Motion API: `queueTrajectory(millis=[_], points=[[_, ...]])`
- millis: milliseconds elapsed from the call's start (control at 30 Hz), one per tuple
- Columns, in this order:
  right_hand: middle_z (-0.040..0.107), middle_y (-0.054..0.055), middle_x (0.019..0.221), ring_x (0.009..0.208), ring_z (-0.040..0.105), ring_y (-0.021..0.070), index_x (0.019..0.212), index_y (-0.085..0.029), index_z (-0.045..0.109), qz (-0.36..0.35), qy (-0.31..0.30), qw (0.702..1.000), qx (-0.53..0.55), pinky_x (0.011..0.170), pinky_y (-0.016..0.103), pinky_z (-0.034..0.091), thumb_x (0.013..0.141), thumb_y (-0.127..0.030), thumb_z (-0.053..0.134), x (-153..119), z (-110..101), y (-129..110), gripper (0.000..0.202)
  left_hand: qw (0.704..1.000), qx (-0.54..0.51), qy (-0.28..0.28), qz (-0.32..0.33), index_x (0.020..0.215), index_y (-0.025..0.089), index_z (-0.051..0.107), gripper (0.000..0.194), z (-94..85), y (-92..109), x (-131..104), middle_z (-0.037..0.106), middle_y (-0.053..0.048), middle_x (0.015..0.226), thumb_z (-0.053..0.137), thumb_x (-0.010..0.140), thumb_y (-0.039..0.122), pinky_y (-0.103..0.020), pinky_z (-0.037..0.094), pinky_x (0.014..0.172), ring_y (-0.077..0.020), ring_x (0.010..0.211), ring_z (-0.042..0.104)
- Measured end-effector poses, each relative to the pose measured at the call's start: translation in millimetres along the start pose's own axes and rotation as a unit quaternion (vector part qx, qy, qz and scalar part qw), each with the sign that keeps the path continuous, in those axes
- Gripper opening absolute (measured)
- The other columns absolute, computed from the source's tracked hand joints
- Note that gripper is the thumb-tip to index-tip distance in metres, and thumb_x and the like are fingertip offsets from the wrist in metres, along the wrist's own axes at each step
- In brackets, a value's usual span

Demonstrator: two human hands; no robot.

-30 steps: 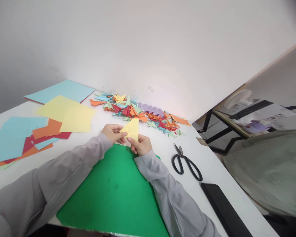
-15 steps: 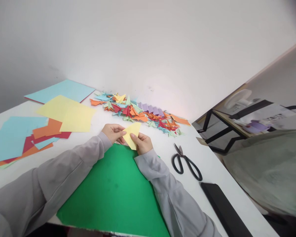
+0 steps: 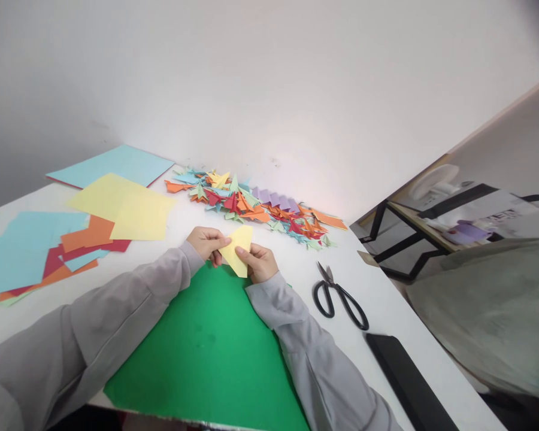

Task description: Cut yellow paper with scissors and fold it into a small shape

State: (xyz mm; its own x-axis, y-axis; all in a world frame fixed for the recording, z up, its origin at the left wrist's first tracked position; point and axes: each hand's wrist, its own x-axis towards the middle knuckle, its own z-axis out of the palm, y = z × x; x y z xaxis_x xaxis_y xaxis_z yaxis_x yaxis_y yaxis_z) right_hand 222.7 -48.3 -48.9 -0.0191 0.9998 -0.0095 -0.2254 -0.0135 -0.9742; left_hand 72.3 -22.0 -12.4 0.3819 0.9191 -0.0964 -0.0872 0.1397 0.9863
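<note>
A small folded piece of yellow paper (image 3: 239, 239) is held up between both hands, just above the far edge of a green board (image 3: 202, 347). My left hand (image 3: 206, 242) pinches its left side, thumb on top and fingers curled beneath. On the right side, my right hand (image 3: 258, 261) grips it with the thumb pressed on its face. The fingers behind the paper are partly hidden. Beyond the hands lies a heap of small folded paper pieces (image 3: 233, 200) in several colours.
Large yellow sheets (image 3: 139, 215), blue sheets (image 3: 13, 257) and orange and red scraps (image 3: 90, 233) lie at the left. Black-handled scissors (image 3: 336, 293) rest right of my right hand, blades partly apart. Nearer is a long black object (image 3: 408, 377). A wall (image 3: 260, 90) rises behind the table.
The folded yellow paper has tilted a little and shifted slightly left and down in my hands. Both hands keep their hold. Nothing else has visibly moved on the table.
</note>
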Motion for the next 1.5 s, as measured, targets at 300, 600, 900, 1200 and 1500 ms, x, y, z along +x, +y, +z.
queueTrajectory(millis=[300,600,900,1200,1500], points=[[0.063,0.000,0.056,0.050,0.055,0.0122,0.066,-0.016,0.064,-0.020,0.031,0.999,-0.009,0.049,0.025,0.042,0.052,-0.042,0.074,-4,8,-6,0.032,0.996,0.087,-0.025,0.027,0.057,0.011,0.056,0.017,2.5,-4,-6,0.049,0.004,0.029,0.057,0.072,0.018,-0.016,0.035,0.025,-0.0084,0.024,0.043],[0.055,-0.004,0.046,0.042,0.046,0.0080,0.053,-0.015,0.058,-0.025,0.032,0.998,-0.041,0.042,0.021,0.034,0.049,-0.036,0.076,-5,8,-6,0.028,0.992,0.114,-0.053,0.009,0.049,0.012,0.052,0.026,6.7,-6,-9,0.046,0.004,0.027,0.064,0.066,0.028,-0.016,0.034,0.025,-0.0086,0.024,0.043],[0.053,-0.002,0.041,0.039,0.044,0.0094,0.047,-0.016,0.058,0.032,0.044,0.998,0.016,0.039,0.023,0.031,0.048,-0.043,0.074,-5,12,-13,0.032,0.992,0.115,-0.054,0.015,0.048,0.012,0.052,0.026,7.9,-4,-10,0.046,0.004,0.027,0.065,0.064,0.029,-0.016,0.034,0.025,-0.0082,0.023,0.042],[0.052,-0.002,0.041,0.038,0.044,0.0091,0.046,-0.015,0.055,0.001,0.061,0.997,-0.047,0.039,0.022,0.032,0.045,-0.042,0.076,-4,9,-10,0.034,0.991,0.120,-0.051,0.014,0.051,0.012,0.053,0.022,9.2,-7,-9,0.047,0.004,0.028,0.063,0.066,0.024,-0.015,0.035,0.025,-0.0084,0.025,0.045],[0.049,-0.003,0.038,0.036,0.041,0.0078,0.044,-0.015,0.054,0.023,0.058,0.998,-0.024,0.037,0.022,0.029,0.052,-0.047,0.072,-5,10,-10,0.037,0.991,0.116,-0.061,0.007,0.050,0.012,0.054,0.022,9.6,-6,-10,0.047,0.004,0.028,0.062,0.067,0.022,-0.016,0.036,0.025,-0.0087,0.024,0.045]])
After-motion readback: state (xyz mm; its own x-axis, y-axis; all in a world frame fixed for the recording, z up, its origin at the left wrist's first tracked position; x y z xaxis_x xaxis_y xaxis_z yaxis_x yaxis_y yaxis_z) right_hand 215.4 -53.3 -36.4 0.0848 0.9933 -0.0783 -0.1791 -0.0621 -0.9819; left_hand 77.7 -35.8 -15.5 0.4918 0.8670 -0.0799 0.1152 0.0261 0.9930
